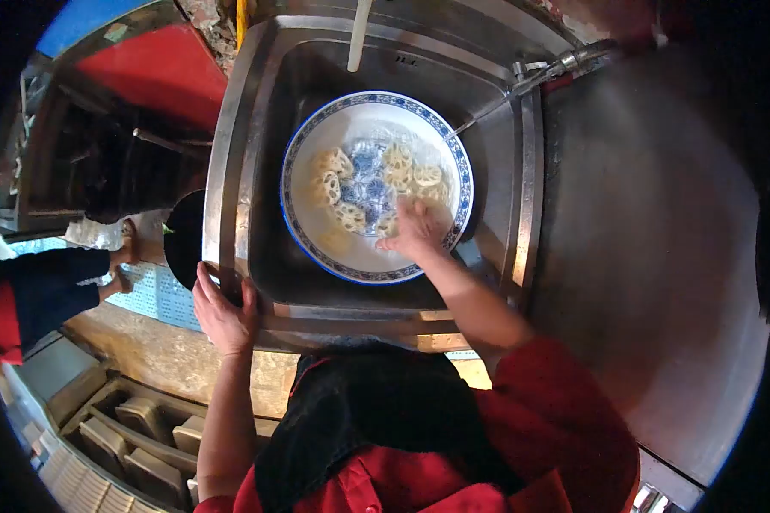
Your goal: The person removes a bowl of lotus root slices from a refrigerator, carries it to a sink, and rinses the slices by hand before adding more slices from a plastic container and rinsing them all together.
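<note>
Bracing, probably for balance, my left grip (pixel 224 321) lay spread on the sink's rim (pixel 229 145), near eight o'clock. My right grip (pixel 419 229): fingers loosely bent, inside the bowl (pixel 351 120) at four o'clock; whether it pinched anything, I could not tell. Bowl: stood within the sink, presumably so spills drained. Lotus-root slices (pixel 349 215): lay close, from my right grip's nine o'clock round to one.

pale lotus slices (pixel 349 217) in bowl (pixel 364 124)
</note>
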A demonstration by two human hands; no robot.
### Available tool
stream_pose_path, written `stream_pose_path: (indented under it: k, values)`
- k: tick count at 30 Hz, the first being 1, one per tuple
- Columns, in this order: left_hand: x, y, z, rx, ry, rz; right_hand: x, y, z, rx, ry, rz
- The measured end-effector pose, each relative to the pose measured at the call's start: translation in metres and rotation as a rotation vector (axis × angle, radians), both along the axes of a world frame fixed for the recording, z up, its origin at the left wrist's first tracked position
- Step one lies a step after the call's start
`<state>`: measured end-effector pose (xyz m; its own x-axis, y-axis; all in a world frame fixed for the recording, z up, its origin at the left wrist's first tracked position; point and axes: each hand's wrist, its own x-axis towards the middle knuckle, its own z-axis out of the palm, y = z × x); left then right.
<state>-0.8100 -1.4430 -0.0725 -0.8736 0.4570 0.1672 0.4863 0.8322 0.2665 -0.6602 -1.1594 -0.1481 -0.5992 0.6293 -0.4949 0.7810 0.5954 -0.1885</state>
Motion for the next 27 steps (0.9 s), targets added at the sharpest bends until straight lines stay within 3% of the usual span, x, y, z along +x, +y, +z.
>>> stream_pose_path:
  k: [7, 13, 16, 19, 22, 24, 27]
  values:
    - [0.002, 0.001, 0.003, -0.011, -0.021, 0.015, -0.007, -0.007, -0.022, 0.123, 0.214, 0.057]
    - [0.001, 0.002, 0.005, 0.046, 0.013, -0.014, 0.011, 0.02, -0.019, 0.018, 0.262, -0.021]
    - [0.003, -0.001, 0.003, 0.03, 0.044, -0.026, 0.032, 0.012, 0.023, 0.129, 0.293, -0.021]
    - [0.003, -0.004, 0.003, 0.031, 0.093, -0.054, 0.067, -0.001, 0.042, 0.21, 0.433, -0.138]
    - [0.0, -0.008, 0.005, 0.02, 0.084, -0.089, 0.121, -0.035, 0.058, 0.452, 0.738, -0.218]
    - [0.001, -0.014, -0.002, 0.112, 0.162, -0.152, 0.164, -0.07, 0.06, 0.479, 0.833, -0.39]
    - [0.002, -0.017, 0.006, 0.167, 0.077, -0.202, 0.221, -0.134, 0.1, 0.637, 0.792, -0.356]
